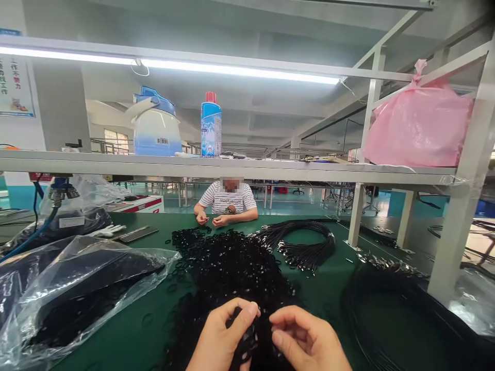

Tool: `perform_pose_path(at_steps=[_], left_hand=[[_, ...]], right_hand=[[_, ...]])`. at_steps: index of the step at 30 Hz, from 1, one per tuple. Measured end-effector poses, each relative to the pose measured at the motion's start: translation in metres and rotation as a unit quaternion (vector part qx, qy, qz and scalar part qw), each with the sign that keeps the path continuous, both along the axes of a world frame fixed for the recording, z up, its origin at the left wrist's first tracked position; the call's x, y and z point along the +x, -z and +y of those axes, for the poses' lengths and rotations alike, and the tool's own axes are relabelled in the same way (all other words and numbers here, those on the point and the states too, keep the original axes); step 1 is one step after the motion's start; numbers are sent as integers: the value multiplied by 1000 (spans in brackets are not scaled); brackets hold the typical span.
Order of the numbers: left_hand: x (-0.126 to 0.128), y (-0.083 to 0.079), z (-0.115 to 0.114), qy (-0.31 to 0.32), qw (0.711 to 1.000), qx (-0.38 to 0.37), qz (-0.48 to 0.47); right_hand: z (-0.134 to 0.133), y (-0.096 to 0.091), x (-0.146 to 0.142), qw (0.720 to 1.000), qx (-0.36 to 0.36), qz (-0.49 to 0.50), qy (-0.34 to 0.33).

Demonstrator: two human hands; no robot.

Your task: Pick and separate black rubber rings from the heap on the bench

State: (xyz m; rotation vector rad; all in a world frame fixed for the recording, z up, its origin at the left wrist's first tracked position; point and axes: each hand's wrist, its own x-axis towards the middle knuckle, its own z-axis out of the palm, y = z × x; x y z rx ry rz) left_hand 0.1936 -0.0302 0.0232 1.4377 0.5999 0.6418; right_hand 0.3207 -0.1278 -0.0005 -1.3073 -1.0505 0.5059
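Pinching a clump of rings (pixel 247 344) between them, the left hand (pixel 217 337) and right hand (pixel 309 342) both close fingers on it, at the near edge of the black pile (pixel 232 268) on the green table (pixel 154 322).

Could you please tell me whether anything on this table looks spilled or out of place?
Mildly: a few small black rubber rings lie strayed on the green table mat, left of the big black ring heap; nothing else stands out.
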Motion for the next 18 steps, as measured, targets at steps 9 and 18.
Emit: perform_pose_path(at_steps=[9, 18], left_hand=[[-19, -9, -12, 23, 994, 35, 100], [-14, -7, -16, 24, 994, 9, 107]], right_hand=[[-10, -9, -3, 1000, -16, -3, 1], [-13, -8, -10, 972, 27, -231, 21]])
